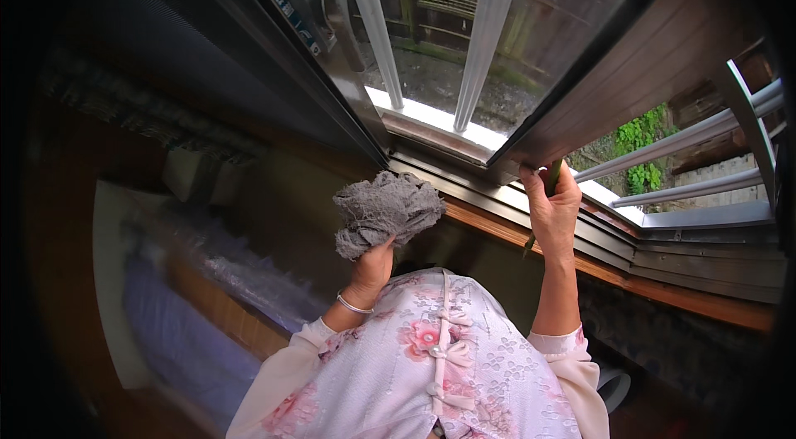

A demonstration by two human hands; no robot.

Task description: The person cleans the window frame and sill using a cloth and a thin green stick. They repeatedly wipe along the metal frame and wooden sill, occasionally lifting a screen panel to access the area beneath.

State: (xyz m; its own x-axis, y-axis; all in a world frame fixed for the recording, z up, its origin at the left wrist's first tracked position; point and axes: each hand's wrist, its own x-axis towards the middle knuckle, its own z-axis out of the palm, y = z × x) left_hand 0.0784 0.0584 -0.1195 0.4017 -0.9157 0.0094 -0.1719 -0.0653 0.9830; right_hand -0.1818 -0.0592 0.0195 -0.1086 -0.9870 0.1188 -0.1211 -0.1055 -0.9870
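A bunched grey cloth point(388, 209) is gripped in my left hand point(372, 268), just inside the window sill. A bangle circles that wrist. My right hand point(555, 206) is raised at the lower edge of the window sash frame point(597, 78), its fingers around a thin green stick-like thing point(552, 179) whose lower end shows below the palm. What exactly the stick is, I cannot tell. Below both hands run the metal window track point(460, 190) and the wooden sill edge point(485, 226).
White metal bars point(488, 35) stand outside the glass, with more bars point(690, 140) at the right. A metal latch or handle point(336, 22) is on the upper left frame. Purplish plastic-covered things point(186, 327) lie at the lower left. Patterned fabric point(124, 109) hangs at the left.
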